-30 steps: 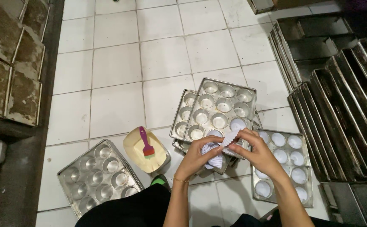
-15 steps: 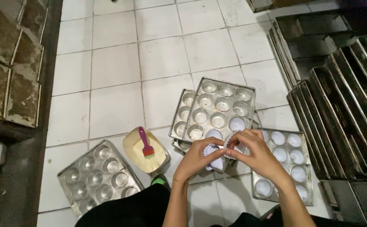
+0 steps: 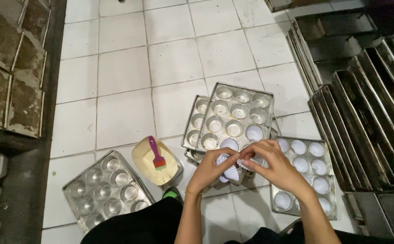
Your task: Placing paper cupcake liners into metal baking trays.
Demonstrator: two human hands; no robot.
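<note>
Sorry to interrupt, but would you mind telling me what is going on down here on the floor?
A person crouches over muffin trays on a tiled floor. The left hand holds a stack of white paper liners, and the right hand pinches at its top edge. The stacked trays in front have two cups lined; the right tray has liners in nearly every visible cup. The left tray has no liners. Beside it sits a tub of yellow grease with a purple brush resting in it.

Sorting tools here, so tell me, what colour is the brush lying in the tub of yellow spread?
The brush has a purple handle and red-orange bristles, clearest in the head view.
</note>
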